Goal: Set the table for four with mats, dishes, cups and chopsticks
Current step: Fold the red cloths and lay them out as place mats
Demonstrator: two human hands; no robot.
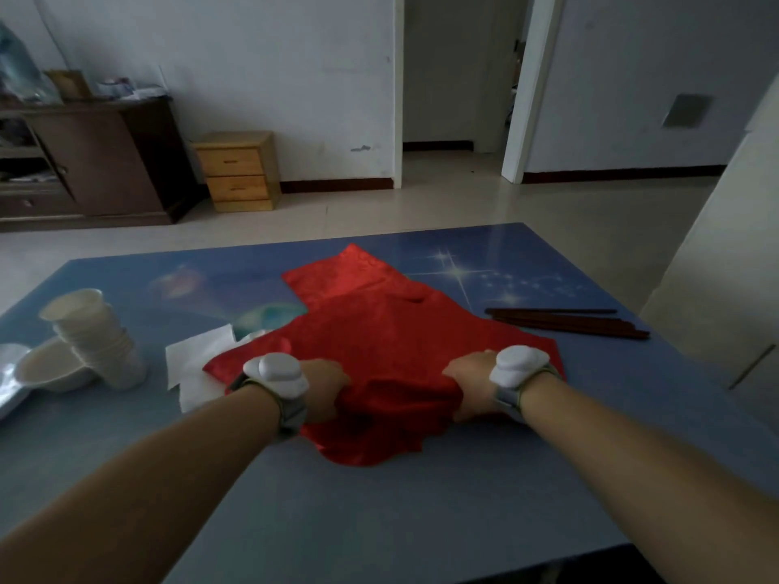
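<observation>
Red mats (pixel 379 330), a shiny overlapping heap, lie mid-desk; how many cannot be told. The left hand (pixel 322 387) and right hand (pixel 470 383) each hold a bunched near edge in a closed grip, fingers hidden in the folds. Dark chopsticks (pixel 569 321) lie to the right, white napkins (pixel 196 364) partly under the mats, stacked paper cups (pixel 99 339) and bowl (pixel 50 370) left on the blue desk (pixel 379 507).
</observation>
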